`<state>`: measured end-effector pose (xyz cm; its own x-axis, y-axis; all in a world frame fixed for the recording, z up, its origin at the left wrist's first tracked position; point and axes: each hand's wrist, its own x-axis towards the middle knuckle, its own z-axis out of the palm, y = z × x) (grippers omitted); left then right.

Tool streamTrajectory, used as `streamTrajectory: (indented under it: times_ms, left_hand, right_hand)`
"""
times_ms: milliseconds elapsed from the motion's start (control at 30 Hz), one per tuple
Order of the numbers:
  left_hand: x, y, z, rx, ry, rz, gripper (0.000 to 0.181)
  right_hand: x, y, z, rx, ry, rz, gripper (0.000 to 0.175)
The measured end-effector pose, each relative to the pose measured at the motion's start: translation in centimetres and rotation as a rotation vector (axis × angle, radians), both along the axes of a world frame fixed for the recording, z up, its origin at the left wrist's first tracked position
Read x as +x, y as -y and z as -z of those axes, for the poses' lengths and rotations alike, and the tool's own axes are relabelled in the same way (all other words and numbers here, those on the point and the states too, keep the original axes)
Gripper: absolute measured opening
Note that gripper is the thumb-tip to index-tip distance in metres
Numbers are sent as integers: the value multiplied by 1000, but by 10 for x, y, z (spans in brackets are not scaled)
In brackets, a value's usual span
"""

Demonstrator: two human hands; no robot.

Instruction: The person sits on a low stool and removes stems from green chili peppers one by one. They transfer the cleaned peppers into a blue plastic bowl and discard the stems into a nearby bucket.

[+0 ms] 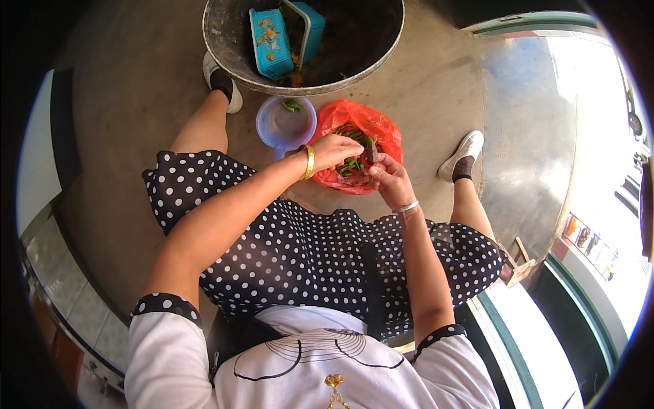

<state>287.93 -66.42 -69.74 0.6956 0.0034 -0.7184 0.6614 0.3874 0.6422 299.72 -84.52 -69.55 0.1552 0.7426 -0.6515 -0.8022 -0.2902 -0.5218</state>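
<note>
Over an opened red plastic bag [391,134] of green and dark pepper-like pods [350,164], my two hands meet. Between the fingertips of my right hand [392,181] is a dark pod [371,153]. My left hand [334,151], with a yellow bangle at the wrist, reaches in from the left, its fingertips at the same pod; whether it grips the pod is not certain. Just left of the bag stands a translucent blue plastic dipper [287,125] with a few green pieces [292,106] by its far rim.
A large dark metal-rimmed tub [306,92] stands beyond the bag and holds two blue plastic baskets [273,43] with orange scraps. My feet in white shoes [461,153] rest on the concrete floor [424,107] at either side. A small wooden stool or frame [520,271] is at the right.
</note>
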Motion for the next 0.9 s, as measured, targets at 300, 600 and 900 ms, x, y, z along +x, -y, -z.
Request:
streamTrajectory:
  times_ms: [300,600,900]
  left_hand:
    - [18,-5,-55,-168,183,-128,30]
    - [35,-55,-113,-339,615,-422,29]
    - [32,-34,-110,-34,511,-240,38]
  right_hand:
    - [17,2,-53,52,304,2,28]
    - [58,-16,-99,141,501,-45,24]
    - [34,-53,-114,105,716,-209,20]
